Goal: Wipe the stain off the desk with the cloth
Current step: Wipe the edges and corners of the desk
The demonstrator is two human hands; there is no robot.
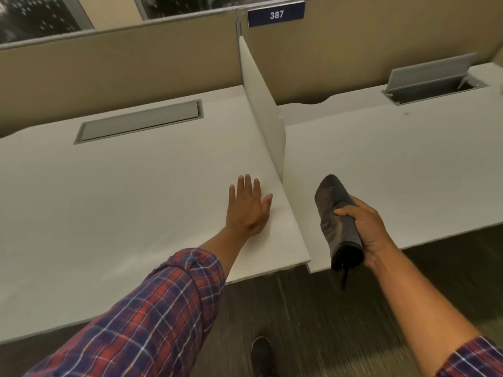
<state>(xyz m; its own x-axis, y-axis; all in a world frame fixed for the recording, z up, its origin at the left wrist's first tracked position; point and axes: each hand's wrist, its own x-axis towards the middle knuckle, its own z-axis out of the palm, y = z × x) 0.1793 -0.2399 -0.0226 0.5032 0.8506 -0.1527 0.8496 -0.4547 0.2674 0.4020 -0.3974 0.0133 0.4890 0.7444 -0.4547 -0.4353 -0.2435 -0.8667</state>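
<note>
Head view: a person in a plaid sleeve (152,308) stands at two white desks split by an upright white divider (265,115). The left hand (249,208) lies flat, fingers spread, on the left desk (109,200) just beside the divider. The right hand (367,227) grips a rolled dark grey cloth (336,213) above the near edge of the right desk (394,172). A small brownish stain (406,113) marks that desk near its open cable box (432,83), contents hidden. The left desk's cable box (140,121) is closed. A blue plate (276,14) reads 387.
</note>
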